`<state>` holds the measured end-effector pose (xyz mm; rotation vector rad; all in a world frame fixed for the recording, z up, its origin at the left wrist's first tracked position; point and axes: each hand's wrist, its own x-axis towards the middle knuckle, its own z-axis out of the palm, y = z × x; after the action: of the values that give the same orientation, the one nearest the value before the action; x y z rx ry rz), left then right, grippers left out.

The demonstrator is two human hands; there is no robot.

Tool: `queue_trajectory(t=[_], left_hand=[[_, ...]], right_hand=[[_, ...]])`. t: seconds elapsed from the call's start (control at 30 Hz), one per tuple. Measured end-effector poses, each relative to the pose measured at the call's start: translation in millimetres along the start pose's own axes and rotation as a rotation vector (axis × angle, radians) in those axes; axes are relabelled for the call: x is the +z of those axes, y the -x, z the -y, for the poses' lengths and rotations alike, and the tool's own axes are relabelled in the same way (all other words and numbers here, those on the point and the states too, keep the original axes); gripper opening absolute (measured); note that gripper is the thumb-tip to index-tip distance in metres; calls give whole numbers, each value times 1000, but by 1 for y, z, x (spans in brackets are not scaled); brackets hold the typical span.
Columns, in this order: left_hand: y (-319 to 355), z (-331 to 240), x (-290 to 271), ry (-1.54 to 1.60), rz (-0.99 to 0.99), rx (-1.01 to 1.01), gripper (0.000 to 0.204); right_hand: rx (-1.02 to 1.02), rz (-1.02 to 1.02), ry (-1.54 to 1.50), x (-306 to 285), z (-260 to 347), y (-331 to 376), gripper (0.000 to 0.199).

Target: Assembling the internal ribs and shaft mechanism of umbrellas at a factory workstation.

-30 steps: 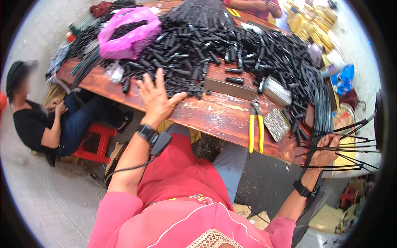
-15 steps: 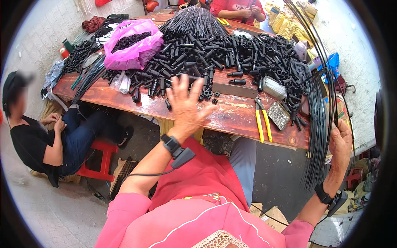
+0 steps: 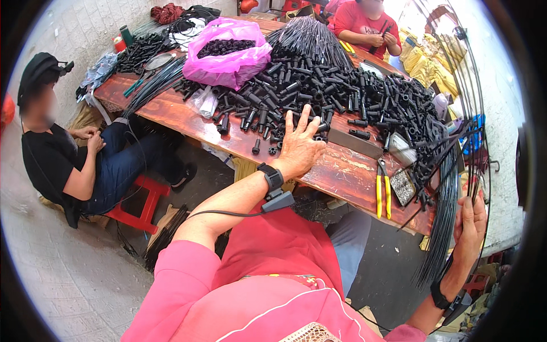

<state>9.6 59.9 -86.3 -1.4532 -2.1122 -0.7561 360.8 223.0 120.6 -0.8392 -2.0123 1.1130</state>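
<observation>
My left hand [image 3: 302,149] is open with its fingers spread, reaching over the near edge of a large heap of black tubular parts [image 3: 293,85]. Whether its fingertips touch them I cannot tell. Beside it on the wood lie one loose black tubular part [image 3: 256,147] and a small black ring-shaped piece [image 3: 272,150]. At the table's right end my right hand [image 3: 469,223] is closed around several long thin black rods [image 3: 476,105], which stand up and bow above it. A bundle of similar thin rods [image 3: 441,211] hangs over the table edge next to that hand.
Yellow-handled pliers [image 3: 383,191], a tray of small metal pieces [image 3: 402,188] and a flat metal bar [image 3: 356,142] lie on the table [image 3: 330,179]. A pink bag [image 3: 228,62] stands at the back left. One person [image 3: 62,148] sits left, another [image 3: 364,31] across.
The whole view has shifted, so the table appears farther right and lower. My left hand has moved slightly farther in over the heap. My right hand still holds the rods.
</observation>
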Motion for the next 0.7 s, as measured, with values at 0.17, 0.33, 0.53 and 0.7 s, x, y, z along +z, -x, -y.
queue_trajectory(t=[0.17, 0.33, 0.53, 0.7], left_hand=[[5, 22, -6, 4, 7, -42, 10], [9, 11, -40, 152, -32, -71, 26], [53, 28, -73, 107, -80, -497, 109], [36, 24, -44, 30, 105, -539, 112]], right_hand=[[7, -10, -8, 23, -6, 4, 17], [117, -59, -70, 40, 0, 16, 16], [131, -192, -170, 58, -8, 52, 17], [150, -125, -135, 57, -11, 52, 14]])
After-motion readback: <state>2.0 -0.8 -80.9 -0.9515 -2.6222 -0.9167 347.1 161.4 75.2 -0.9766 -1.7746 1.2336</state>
